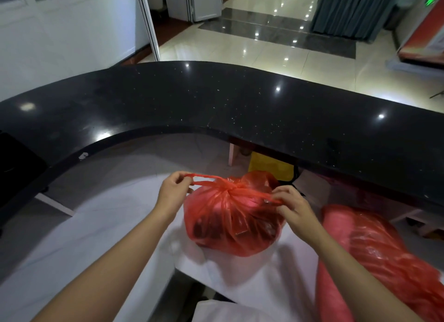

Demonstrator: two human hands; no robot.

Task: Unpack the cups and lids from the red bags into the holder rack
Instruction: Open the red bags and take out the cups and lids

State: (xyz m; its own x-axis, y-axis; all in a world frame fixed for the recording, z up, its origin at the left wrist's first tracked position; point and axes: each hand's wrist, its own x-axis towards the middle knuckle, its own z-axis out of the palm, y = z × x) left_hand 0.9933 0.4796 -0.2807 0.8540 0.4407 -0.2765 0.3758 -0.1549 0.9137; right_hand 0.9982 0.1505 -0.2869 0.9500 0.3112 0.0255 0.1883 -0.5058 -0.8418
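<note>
A knotted red plastic bag sits on the white desk surface in front of me, with dark shapes dimly showing through its film. My left hand pinches the bag's two left handle loops, stretched out from the knot. My right hand pinches the right handle strand close to the knot. A second, longer red bag lies on its side at the right. No holder rack is in view.
A curved black stone counter arcs above and beyond the desk. Something yellow sits under the counter behind the bag. A dark object stands at the far left. Glossy tiled floor lies beyond.
</note>
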